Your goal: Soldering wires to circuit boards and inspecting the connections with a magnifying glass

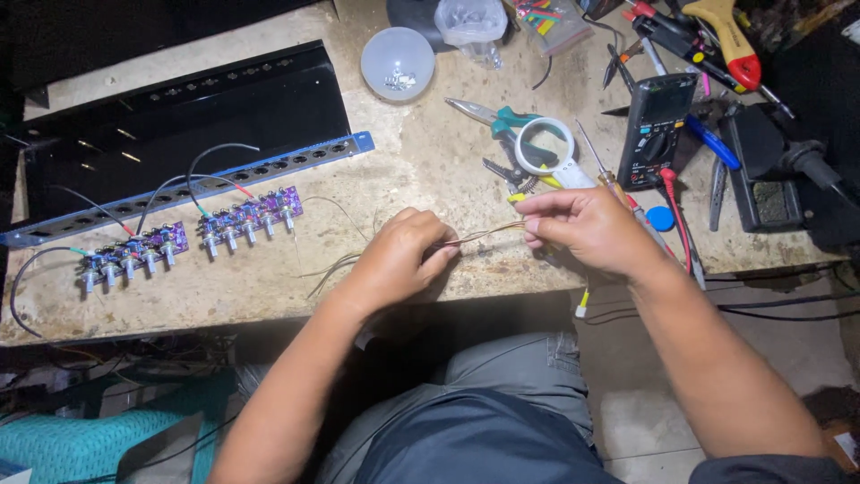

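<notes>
Both hands pinch one thin wire (pixel 484 235) stretched between them above the table (pixel 421 161) edge: the left hand (pixel 403 255) grips its near end, the right hand (pixel 578 224) pinches the far end. It looks light, limp and easily kinked, best held near its ends. Beyond the right hand lie a magnifier (pixel 544 146) and a multimeter (pixel 658 130).

— What is the workbench (pixel 421 170) made of?
— Rough, stained, matt stone or concrete. On it, left of the translucent plastic bowl (pixel 397 61), lies a glossy black metal panel (pixel 206 108).
— And the wires (pixel 484 235)?
— Thin, coppery metal strands.
</notes>
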